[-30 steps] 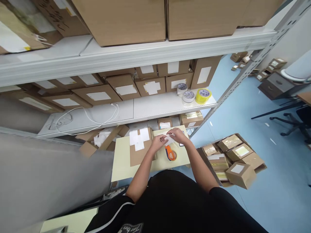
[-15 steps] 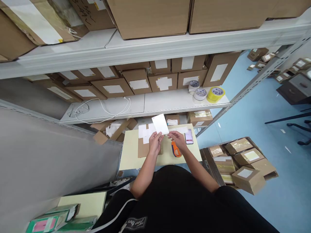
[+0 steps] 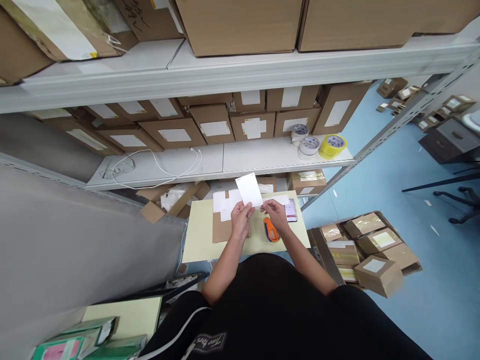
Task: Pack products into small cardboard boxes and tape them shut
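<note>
My left hand point(image 3: 240, 218) pinches the lower edge of a white paper label point(image 3: 249, 189), raised above a pale yellow table point(image 3: 197, 235). At the label's lower right corner, the fingertips of my right hand point(image 3: 274, 212) are pressed together on its edge. Beneath my left hand lies a cardboard box point(image 3: 221, 231) with white labels stuck on its top. An orange and blue tape dispenser point(image 3: 270, 230) sits just below my right hand. To the right of that hand is a phone point(image 3: 291, 210) with a lit screen.
A grey shelf point(image 3: 255, 154) ahead holds labelled cartons, a white cable point(image 3: 157, 167) and tape rolls, one of them yellow point(image 3: 332, 145). An open carton point(image 3: 170, 200) stands left beyond the table. On the right, a large box point(image 3: 318, 245) is filled with taped parcels.
The label has shifted slightly right and down in view. My right fingertips have come onto its lower right corner, while my left hand keeps its hold.
</note>
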Demonstrator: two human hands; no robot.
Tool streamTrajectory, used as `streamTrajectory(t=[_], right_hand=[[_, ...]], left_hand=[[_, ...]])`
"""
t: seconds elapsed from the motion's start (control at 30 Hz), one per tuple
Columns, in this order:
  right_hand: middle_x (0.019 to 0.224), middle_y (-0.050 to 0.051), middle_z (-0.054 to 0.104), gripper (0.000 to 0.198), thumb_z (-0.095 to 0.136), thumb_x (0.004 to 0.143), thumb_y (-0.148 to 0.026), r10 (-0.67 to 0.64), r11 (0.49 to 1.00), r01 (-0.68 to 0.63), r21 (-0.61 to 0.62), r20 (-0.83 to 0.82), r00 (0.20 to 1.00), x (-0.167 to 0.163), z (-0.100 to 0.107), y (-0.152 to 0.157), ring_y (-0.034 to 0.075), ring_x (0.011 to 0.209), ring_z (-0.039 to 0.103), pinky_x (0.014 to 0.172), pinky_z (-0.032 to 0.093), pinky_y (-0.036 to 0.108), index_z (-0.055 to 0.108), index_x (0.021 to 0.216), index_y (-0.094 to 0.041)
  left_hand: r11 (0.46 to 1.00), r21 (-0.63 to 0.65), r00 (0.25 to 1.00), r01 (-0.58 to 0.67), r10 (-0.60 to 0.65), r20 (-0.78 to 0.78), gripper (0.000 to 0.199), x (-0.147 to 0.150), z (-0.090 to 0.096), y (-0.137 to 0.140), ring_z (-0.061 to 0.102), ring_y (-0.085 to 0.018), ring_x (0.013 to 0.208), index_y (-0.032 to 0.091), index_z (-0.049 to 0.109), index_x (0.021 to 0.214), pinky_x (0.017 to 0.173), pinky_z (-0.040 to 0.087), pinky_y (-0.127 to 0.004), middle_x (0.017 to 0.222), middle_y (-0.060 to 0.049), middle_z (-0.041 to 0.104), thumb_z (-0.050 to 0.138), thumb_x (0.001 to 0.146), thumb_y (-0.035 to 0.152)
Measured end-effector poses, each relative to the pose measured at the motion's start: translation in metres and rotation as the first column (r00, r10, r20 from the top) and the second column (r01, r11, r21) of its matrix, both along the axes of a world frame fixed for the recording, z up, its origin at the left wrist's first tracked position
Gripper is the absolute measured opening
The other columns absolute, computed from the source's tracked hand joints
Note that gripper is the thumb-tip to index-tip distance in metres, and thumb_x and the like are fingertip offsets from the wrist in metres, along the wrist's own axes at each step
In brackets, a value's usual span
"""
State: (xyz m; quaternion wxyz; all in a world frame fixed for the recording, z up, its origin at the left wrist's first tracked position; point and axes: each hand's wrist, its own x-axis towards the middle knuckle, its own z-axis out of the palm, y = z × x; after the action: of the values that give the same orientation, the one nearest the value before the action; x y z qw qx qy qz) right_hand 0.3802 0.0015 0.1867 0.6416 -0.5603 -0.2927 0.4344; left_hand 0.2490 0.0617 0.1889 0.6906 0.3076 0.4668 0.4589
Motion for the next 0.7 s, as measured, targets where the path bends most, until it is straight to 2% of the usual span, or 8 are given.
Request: streamTrajectory(t=[0.1, 0.17, 0.2, 0.27, 0.33, 0.53, 0.63, 0.7], right_hand=[[0.081, 0.002, 0.074, 0.030, 0.074, 0.083, -0.053, 0.017, 1.000, -0.017, 0.017, 0.013, 1.000, -0.002, 0.002, 0.000, 0.020, 0.079, 0.068, 0.073, 0.051, 0.033, 0.070, 0.086, -0.024], [0.082, 0.003, 0.073, 0.032, 0.073, 0.085, -0.056, 0.058, 0.998, -0.059, 0.026, 0.041, 0.998, -0.004, 0.004, 0.000, 0.020, 0.080, 0.067, 0.074, 0.051, 0.033, 0.070, 0.087, -0.024], [0.082, 0.003, 0.073, 0.033, 0.072, 0.086, -0.057, 0.083, 0.996, -0.085, 0.032, 0.060, 0.995, -0.005, 0.005, 0.001, 0.020, 0.080, 0.066, 0.074, 0.051, 0.033, 0.070, 0.088, -0.024], [0.082, 0.002, 0.071, 0.034, 0.070, 0.088, -0.059, 0.128, 0.990, -0.133, 0.042, 0.099, 0.987, -0.009, 0.006, 0.003, 0.020, 0.080, 0.065, 0.075, 0.051, 0.033, 0.070, 0.089, -0.025], [0.082, 0.002, 0.069, 0.034, 0.069, 0.090, -0.059, 0.163, 0.984, -0.170, 0.045, 0.132, 0.978, -0.015, 0.006, 0.006, 0.020, 0.079, 0.064, 0.075, 0.051, 0.033, 0.070, 0.089, -0.025], [0.087, 0.003, 0.069, 0.032, 0.067, 0.092, -0.057, 0.273, 0.958, -0.285, 0.033, 0.198, 0.941, -0.040, 0.001, 0.020, 0.021, 0.083, 0.064, 0.080, 0.053, 0.034, 0.068, 0.090, -0.025], [0.086, 0.002, 0.070, 0.031, 0.068, 0.091, -0.056, 0.277, 0.959, -0.283, 0.021, 0.151, 0.949, -0.058, 0.000, 0.029, 0.021, 0.084, 0.065, 0.079, 0.052, 0.034, 0.066, 0.089, -0.025], [0.084, 0.002, 0.069, 0.030, 0.068, 0.090, -0.055, 0.258, 0.965, -0.262, 0.009, 0.143, 0.956, -0.072, 0.001, 0.037, 0.020, 0.081, 0.064, 0.077, 0.052, 0.034, 0.065, 0.089, -0.025]], left_hand=[[0.984, 0.173, 0.965, -0.035, 0.079, -0.248, 0.061, -0.007, 0.005, 0.003, 0.070, -0.022, 0.110, 0.026, 0.064, 0.123, 0.092, 0.057, -0.036, 0.126, -0.010, 0.070, 0.092, 0.069, 0.030], [0.946, 0.319, 0.928, 0.060, 0.065, -0.367, 0.050, -0.013, 0.013, 0.004, 0.068, -0.024, 0.113, 0.026, 0.069, 0.121, 0.093, 0.056, -0.036, 0.125, -0.009, 0.070, 0.088, 0.075, 0.032], [0.925, 0.351, 0.923, 0.145, 0.002, -0.386, 0.041, -0.016, 0.017, 0.004, 0.068, -0.024, 0.111, 0.025, 0.073, 0.114, 0.093, 0.055, -0.036, 0.120, -0.009, 0.072, 0.086, 0.077, 0.035], [0.894, 0.329, 0.919, 0.303, -0.183, -0.348, 0.029, -0.022, 0.025, 0.004, 0.071, -0.025, 0.101, 0.023, 0.079, 0.101, 0.091, 0.056, -0.037, 0.109, -0.009, 0.076, 0.086, 0.077, 0.038], [0.895, 0.275, 0.923, 0.352, -0.283, -0.262, 0.027, -0.028, 0.029, 0.003, 0.072, -0.025, 0.093, 0.022, 0.081, 0.094, 0.089, 0.057, -0.037, 0.102, -0.009, 0.078, 0.089, 0.074, 0.038], [0.978, 0.133, 0.984, 0.159, -0.145, -0.107, 0.030, -0.055, 0.020, 0.006, 0.071, -0.023, 0.088, 0.018, 0.081, 0.089, 0.086, 0.056, -0.036, 0.091, -0.007, 0.078, 0.086, 0.076, 0.044], [0.992, 0.074, 0.995, 0.101, -0.100, -0.007, 0.038, -0.072, 0.013, 0.010, 0.069, -0.021, 0.082, 0.018, 0.078, 0.091, 0.079, 0.056, -0.033, 0.087, -0.006, 0.075, 0.082, 0.078, 0.054], [0.992, 0.094, 0.996, 0.089, -0.086, -0.037, 0.042, -0.084, 0.010, 0.014, 0.067, -0.021, 0.080, 0.019, 0.075, 0.084, 0.077, 0.055, -0.033, 0.081, -0.005, 0.071, 0.079, 0.080, 0.061]])
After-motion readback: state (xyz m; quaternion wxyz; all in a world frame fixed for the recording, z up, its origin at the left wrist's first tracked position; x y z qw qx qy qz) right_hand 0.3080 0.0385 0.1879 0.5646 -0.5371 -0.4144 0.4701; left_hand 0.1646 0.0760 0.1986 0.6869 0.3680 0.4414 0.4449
